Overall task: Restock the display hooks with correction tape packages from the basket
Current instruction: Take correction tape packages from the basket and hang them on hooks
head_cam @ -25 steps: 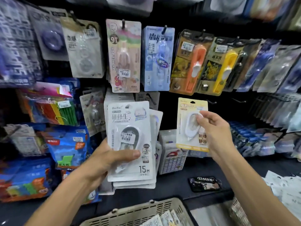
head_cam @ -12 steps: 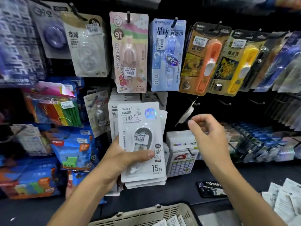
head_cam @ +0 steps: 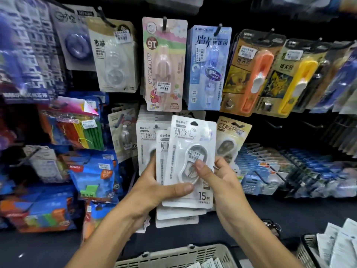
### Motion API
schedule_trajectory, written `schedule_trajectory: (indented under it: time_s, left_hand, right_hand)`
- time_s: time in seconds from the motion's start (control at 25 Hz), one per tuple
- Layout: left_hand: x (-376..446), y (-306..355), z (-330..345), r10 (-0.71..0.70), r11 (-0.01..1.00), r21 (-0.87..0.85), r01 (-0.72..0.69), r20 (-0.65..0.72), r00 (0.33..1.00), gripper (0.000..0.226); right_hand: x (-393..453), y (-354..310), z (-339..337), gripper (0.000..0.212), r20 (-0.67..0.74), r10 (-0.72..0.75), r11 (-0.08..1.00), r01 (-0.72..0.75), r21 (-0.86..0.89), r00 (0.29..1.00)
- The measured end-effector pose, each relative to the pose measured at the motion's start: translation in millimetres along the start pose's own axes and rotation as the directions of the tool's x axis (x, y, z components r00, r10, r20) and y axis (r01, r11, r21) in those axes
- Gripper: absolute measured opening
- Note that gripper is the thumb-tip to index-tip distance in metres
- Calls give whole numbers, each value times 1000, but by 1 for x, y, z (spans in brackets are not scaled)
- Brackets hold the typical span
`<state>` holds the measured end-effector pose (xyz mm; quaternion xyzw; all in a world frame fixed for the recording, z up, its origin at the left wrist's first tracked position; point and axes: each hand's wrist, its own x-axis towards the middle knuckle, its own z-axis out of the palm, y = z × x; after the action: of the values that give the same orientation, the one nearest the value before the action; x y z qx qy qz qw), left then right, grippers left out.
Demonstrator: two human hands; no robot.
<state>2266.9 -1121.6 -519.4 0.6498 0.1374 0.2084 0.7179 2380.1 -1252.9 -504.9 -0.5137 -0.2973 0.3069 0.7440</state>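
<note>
My left hand (head_cam: 154,188) grips a fanned stack of white correction tape packages (head_cam: 173,215) in front of the display wall. My right hand (head_cam: 218,180) pinches the front white package (head_cam: 195,136) of that stack, thumb on its blister. Behind the stack, more of the same white packages (head_cam: 144,132) hang on a hook. To the right hangs a yellow correction tape package (head_cam: 231,134) on its hook. The beige basket (head_cam: 173,257) sits at the bottom edge with several packages inside.
Pink (head_cam: 164,64), blue (head_cam: 208,68), orange (head_cam: 251,72) and yellow (head_cam: 289,78) tape packages hang on upper hooks. Bare hooks (head_cam: 274,125) stick out at the right. Blue bagged goods (head_cam: 94,175) fill the left. A second basket (head_cam: 307,250) holds white packs at the lower right.
My right hand hung the yellow package on its hook, let go and came back left to the stack, where it now pinches the front white package. The view shifted slightly.
</note>
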Motion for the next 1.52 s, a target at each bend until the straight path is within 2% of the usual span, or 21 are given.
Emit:
schedule_trajectory:
  time_s: [0.16, 0.32, 0.52, 0.68, 0.84, 0.96, 1.08, 1.2, 1.36, 1.44, 1.52]
  left_hand:
    - [-3, -2, 4, -64, 972, -228, 53, -44, 997, 107]
    - [-4, -3, 2, -142, 912, -392, 122, -24, 990, 79]
    - [-4, -4, 2, -183, 904, -402, 144, -61, 981, 72]
    - [-4, -4, -3, -175, 917, -382, 119, -117, 978, 59]
    - [-10, -3, 1, -227, 907, -373, 194, -47, 973, 68]
    - [-13, -1, -1, -217, 939, -291, 184, -83, 973, 70]
    - [-15, 5, -6, -162, 968, -213, 132, -130, 978, 71]
    - [-19, 11, -16, -161, 973, -184, 138, -121, 979, 74]
    - [-23, 20, -29, -185, 970, -169, 174, -50, 981, 74]
    - [-26, 24, -35, -225, 965, -138, 223, -5, 974, 78]
    - [-29, 30, -42, -257, 957, -126, 260, 43, 965, 68]
  right_hand:
    - [0, 4, 6, 59, 19, 42, 988, -44, 148, 999]
    - [-1, 6, 9, 57, 30, -2, 939, -8, 344, 1000]
    - [1, 3, -3, 58, 30, 125, 920, -128, 371, 992]
    - [8, -9, -16, 45, -44, 47, 969, -35, 244, 998]
    - [10, -2, -12, 50, -55, 82, 958, -63, 278, 995]
    - [10, 1, -11, 50, -15, 120, 956, -111, 273, 993]
    - [18, -6, -17, 36, -87, 65, 990, -53, 128, 994]
    - [24, -16, -31, 15, -212, -36, 988, 4, -151, 976]
    - [27, -21, -42, 15, -248, -163, 912, 49, -407, 955]
    - [29, -20, -39, 18, -246, -169, 887, 38, -461, 954]
    - [27, -21, -38, 16, -227, -108, 918, 9, -397, 968]
